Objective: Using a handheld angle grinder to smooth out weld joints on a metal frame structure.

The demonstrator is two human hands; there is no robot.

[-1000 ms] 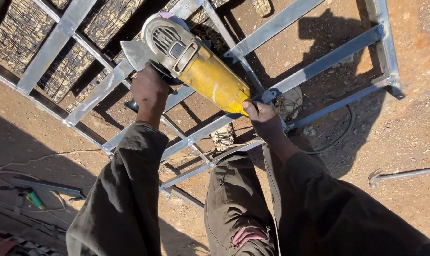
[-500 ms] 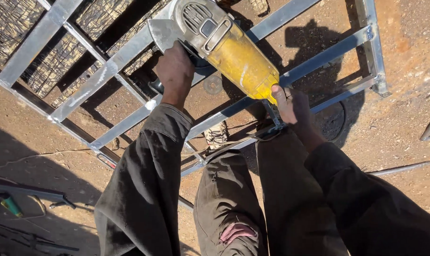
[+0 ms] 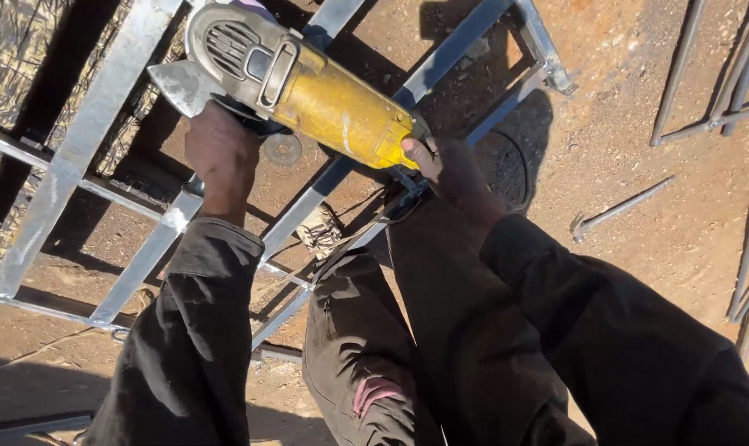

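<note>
Ground [image 3: 639, 124] of reddish dirt carries a grey metal frame [image 3: 77, 157] of flat bars, lying across the left and centre of the view. Dark woven matting [image 3: 11, 66] shows beneath the bars at the far left.

Left hand [image 3: 219, 157]: positioned just below the grey gear head of the angle grinder [image 3: 308, 91]. The fingers are curled shut around a dark side handle that is mostly hidden by the hand itself. The guard plate [image 3: 180, 83] projects to the left of this hand, close over a frame bar. Whether the disc touches the bar cannot be told.

Angle grinder: yellow body, grey head. Its long axis runs from upper left (head) down to lower right (tail). The head end lies nearest the left hand; the tail end lies at the right hand.

Right hand [image 3: 453, 177]: set at the rear end of the yellow body, fingers closed on the tail of the housing, thumb against the yellow casing. A dark cable [image 3: 519, 169] loops on the dirt just behind it.

A shoe [image 3: 321, 231] stands between the bars below the tool. Loose metal rods [image 3: 622, 206] lie well apart at the right.
</note>
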